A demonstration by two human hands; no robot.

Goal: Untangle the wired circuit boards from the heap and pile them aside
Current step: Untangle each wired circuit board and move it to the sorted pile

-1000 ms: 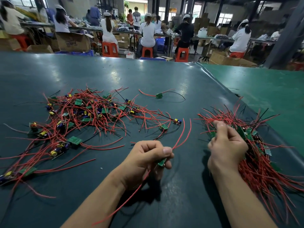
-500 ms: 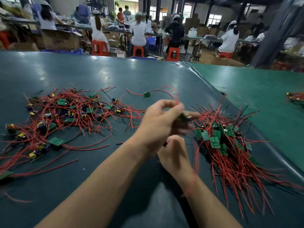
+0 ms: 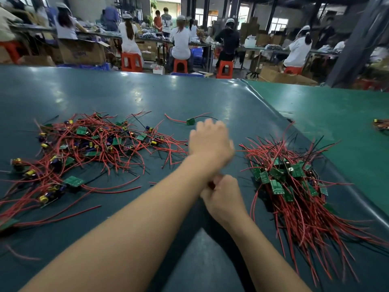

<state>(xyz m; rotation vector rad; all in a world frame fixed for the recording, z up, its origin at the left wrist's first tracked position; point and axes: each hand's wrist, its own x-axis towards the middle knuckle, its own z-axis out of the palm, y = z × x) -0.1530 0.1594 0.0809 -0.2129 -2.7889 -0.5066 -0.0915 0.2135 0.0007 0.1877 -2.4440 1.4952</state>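
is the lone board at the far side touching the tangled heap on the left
Apart. The head view shows the lone board with its wires lying by itself, with bare table between it and the tangled heap.

Bare forearms, bare hands (image 3: 210, 142) — no sleeves, gloves — unadorned.

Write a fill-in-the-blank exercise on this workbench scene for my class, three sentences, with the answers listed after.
1. The tangled heap lies on the person's ____ side.
2. Most wires in the sorted pile are ____ in colour.
3. A lone board lies just beyond the ____ hand, while the right hand stays nearer the body.

Answers: left; red; left
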